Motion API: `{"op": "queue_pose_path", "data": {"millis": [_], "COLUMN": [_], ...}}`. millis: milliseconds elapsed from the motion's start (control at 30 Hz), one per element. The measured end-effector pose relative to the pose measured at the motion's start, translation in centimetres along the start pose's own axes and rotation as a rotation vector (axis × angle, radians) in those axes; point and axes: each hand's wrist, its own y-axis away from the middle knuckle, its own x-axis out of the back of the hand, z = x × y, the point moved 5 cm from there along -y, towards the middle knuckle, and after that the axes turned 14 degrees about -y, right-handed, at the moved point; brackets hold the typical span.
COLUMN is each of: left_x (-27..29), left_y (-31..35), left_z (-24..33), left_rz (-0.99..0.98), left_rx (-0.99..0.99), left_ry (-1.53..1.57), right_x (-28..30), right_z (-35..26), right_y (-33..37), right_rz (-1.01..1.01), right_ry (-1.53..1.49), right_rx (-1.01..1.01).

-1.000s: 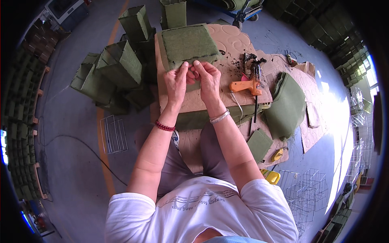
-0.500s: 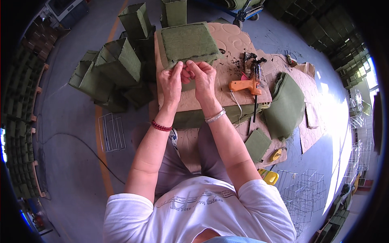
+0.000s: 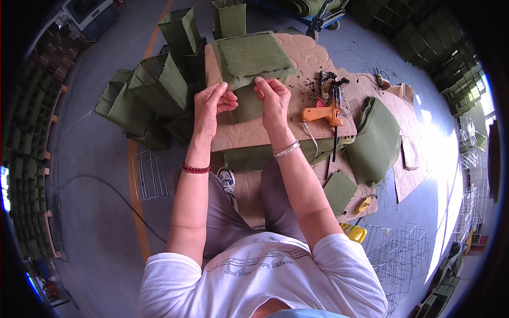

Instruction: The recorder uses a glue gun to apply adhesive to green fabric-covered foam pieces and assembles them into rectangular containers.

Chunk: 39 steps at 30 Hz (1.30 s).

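Observation:
A green felt-like fabric box (image 3: 252, 53) lies on the cardboard-topped work surface, its dark-smeared near edge towards me. Just at the left of that edge is my left hand (image 3: 213, 103), thumb and forefinger pinched and the other fingers curled. My right hand (image 3: 274, 98) is also in a pinch, its fingertips at the middle of the same edge. Whatever sits between the fingertips of either hand is too small to make out. An orange glue gun (image 3: 321, 113) rests on the cardboard (image 3: 249, 131) to the right of my right hand.
Open green fabric boxes (image 3: 159, 82) stand at the left. Black glue residue (image 3: 334, 85) marks the cardboard beyond the glue gun. Stacked green fabric sheets (image 3: 375, 140) lie at the right. Wire frames (image 3: 400, 252) stand on the floor, with a yellow container (image 3: 353, 232) nearby.
My hands have moved apart from being close together at the box's near edge. The left hand has shifted left and slightly towards me, the right hand slightly right.

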Motion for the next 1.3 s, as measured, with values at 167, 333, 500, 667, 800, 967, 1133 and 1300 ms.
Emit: {"op": "queue_pose_path", "data": {"millis": [167,333,500,667,800,967,1133,1300], "left_x": [-1.5,-2.3,-2.5,-2.0,-1.8,-1.6,-2.0,-2.2], "left_y": [0.1,-0.2,-0.4,-0.5,-0.7,-0.8,-0.7,-0.7], "left_z": [0.1,0.0,-0.2,-0.2,-0.1,0.3,0.1,0.2], "left_rz": [-0.096,-0.127,-0.126,-0.066,-0.034,0.027,-0.002,-0.029], "left_rx": [-0.011,-0.015,-0.019,-0.067,-0.100,-0.150,-0.131,-0.129], "left_ry": [-0.059,-0.052,-0.066,-0.191,-0.215,-0.334,-0.329,-0.397], "right_x": [0.9,0.6,0.2,0.0,-0.4,-0.5,-0.3,0.1], "right_z": [-1.3,-0.9,-0.3,0.4,0.9,0.8,0.4,0.6], "right_y": [-0.7,0.0,0.5,0.6,0.6,0.6,0.8,0.6], "right_rz": [-0.063,-0.112,-0.137,-0.108,-0.052,-0.036,-0.036,-0.043], "right_ry": [0.014,-0.070,-0.032,-0.009,-0.011,0.014,0.056,0.049], "right_rx": [-0.043,-0.125,-0.185,-0.152,-0.096,-0.059,-0.062,-0.050]}}
